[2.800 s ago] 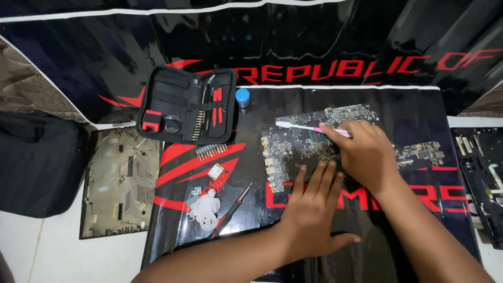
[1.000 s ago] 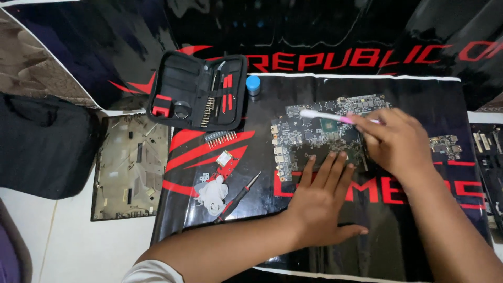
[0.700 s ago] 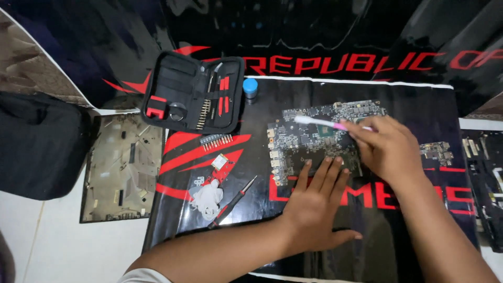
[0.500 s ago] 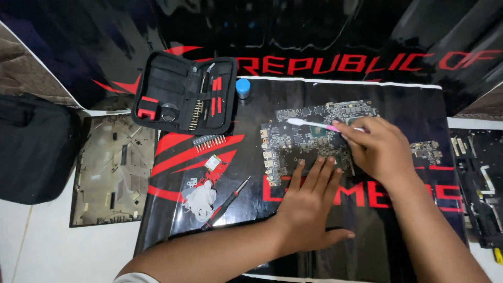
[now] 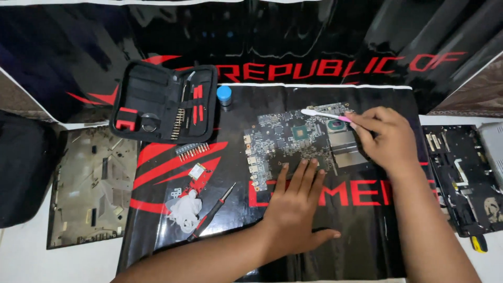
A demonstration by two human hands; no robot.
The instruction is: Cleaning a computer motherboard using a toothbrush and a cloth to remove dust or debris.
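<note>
Pink-handled toothbrush [image 5: 326, 115], pinched in the right hand [image 5: 385, 139] fingers, is still sweeping its bristles over the circuit board [image 5: 298, 141]. The left hand [image 5: 296, 209] is staying flat, fingers spread on the board's near edge, so scrubbing is continuing.

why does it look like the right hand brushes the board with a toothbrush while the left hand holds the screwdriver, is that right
Not quite. In the head view the left hand holds no screwdriver; it lies flat on the mat, fingers on the edge of the board. The screwdriver lies apart on the mat, to its left. The right hand does hold the toothbrush over the board.
</note>
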